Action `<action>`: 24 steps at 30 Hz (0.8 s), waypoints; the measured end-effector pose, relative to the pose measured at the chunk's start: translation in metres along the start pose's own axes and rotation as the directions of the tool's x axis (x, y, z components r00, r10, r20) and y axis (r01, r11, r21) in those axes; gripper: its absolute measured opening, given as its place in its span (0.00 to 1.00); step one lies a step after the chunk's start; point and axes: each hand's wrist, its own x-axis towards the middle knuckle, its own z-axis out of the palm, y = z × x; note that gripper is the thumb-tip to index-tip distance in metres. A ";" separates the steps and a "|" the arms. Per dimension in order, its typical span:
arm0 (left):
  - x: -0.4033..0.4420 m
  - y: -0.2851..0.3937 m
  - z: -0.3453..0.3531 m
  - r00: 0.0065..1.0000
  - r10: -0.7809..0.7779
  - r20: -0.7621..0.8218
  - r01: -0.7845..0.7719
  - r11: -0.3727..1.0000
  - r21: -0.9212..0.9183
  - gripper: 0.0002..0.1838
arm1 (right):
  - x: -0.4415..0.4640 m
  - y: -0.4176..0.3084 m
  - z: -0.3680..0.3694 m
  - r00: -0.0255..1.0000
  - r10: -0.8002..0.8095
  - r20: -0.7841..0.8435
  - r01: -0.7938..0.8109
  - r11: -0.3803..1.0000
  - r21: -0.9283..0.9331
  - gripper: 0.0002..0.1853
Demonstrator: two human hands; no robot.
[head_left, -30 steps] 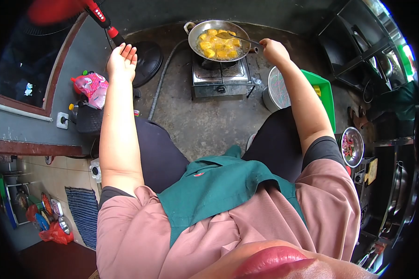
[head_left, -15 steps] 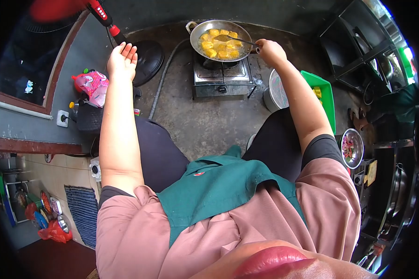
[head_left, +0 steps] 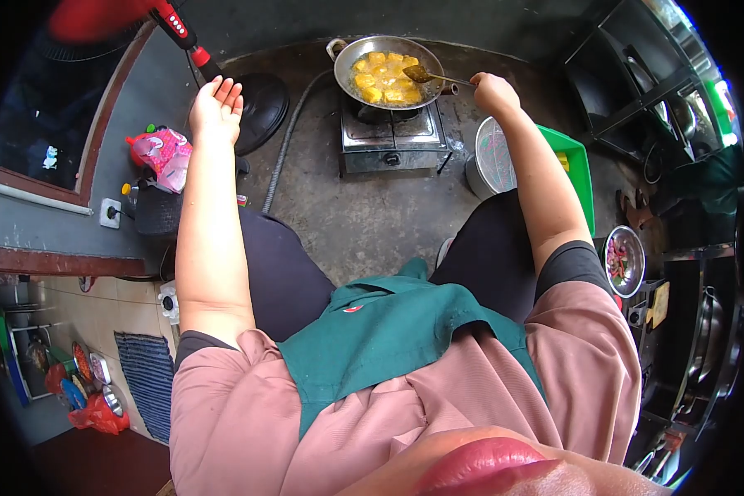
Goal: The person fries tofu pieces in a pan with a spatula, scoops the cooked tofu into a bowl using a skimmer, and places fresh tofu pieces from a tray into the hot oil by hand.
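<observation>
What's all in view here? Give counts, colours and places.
Stove: one, silver, upper centre
Wok: one, silver, on stove
Food pieces: many, yellow, in wok
Spatula: one, dark, over wok
Hose: one, grey, left of stove
Container: one, grey, right of stove
Tub: one, green, right of container
Bowl: one, silver, far right
Bag: one, pink, left side
Pole: one, red-black, upper left
Socket: one, white, left side
Mat: one, blue, lower left
Shelves: several, black, right side
Clutter: several, mixed, lower left
Apron: one, green, lower centre
Left hand: one, bare, open, upper left
Right hand: one, bare, gripping spatula
</observation>
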 end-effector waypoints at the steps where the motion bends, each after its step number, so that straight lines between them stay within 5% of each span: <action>1: 0.000 0.000 0.001 1.000 0.000 0.001 0.000 1.000 0.003 0.10 | 0.001 0.001 0.003 1.000 0.002 0.006 -0.003 1.000 0.011 0.17; 10: 0.000 -0.002 0.002 1.000 0.000 0.003 0.000 1.000 -0.001 0.10 | 0.020 0.021 0.042 0.980 0.024 0.196 -0.061 0.981 0.184 0.18; 16: 0.000 -0.002 0.004 1.000 0.000 0.005 0.000 1.000 0.004 0.10 | 0.016 0.026 0.038 0.931 0.107 0.349 -0.249 0.885 0.394 0.16; 19: -0.001 -0.003 0.005 1.000 0.002 0.001 -0.002 1.000 0.001 0.10 | 0.024 0.031 0.040 0.943 0.039 0.332 -0.167 0.915 0.368 0.17; 24: 0.000 -0.003 0.004 1.000 -0.003 0.004 0.003 1.000 0.000 0.09 | 0.014 0.021 0.021 0.996 -0.069 0.053 0.061 0.989 0.136 0.19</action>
